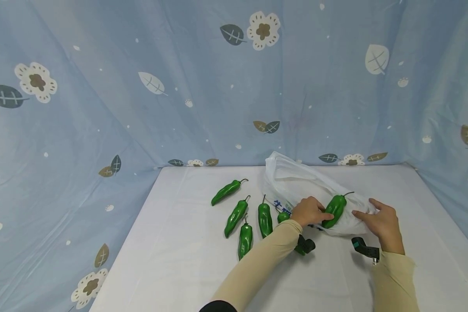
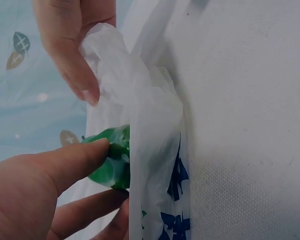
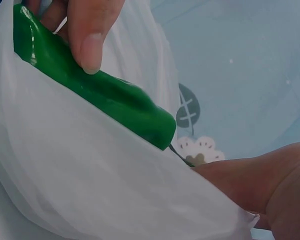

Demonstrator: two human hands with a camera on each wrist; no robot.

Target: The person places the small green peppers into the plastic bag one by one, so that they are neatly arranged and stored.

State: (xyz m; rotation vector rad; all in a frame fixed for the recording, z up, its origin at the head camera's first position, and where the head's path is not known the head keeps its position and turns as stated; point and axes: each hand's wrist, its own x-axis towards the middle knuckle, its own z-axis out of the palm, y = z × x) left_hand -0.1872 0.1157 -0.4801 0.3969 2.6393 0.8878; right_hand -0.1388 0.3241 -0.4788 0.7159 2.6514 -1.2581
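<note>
A glossy green pepper (image 1: 335, 211) with a thin dark stem lies at the mouth of a white plastic bag (image 1: 296, 177). My left hand (image 1: 309, 211) pinches this pepper between thumb and fingers, as the left wrist view shows with the thumb (image 2: 85, 157) on its skin. In the right wrist view the bag's near wall (image 3: 100, 165) covers the pepper's lower side. My right hand (image 1: 385, 223) grips the bag's right edge between thumb and fingers. Blue print (image 2: 176, 225) marks the bag's outside. Part of the left fingers is hidden behind the bag.
Left of the bag, several green peppers lie on the white table, among them one at the back (image 1: 229, 191) and one nearer (image 1: 245, 240). Another pepper (image 1: 283, 216) is partly hidden by my left arm. A blue patterned curtain (image 1: 203, 86) hangs behind the table.
</note>
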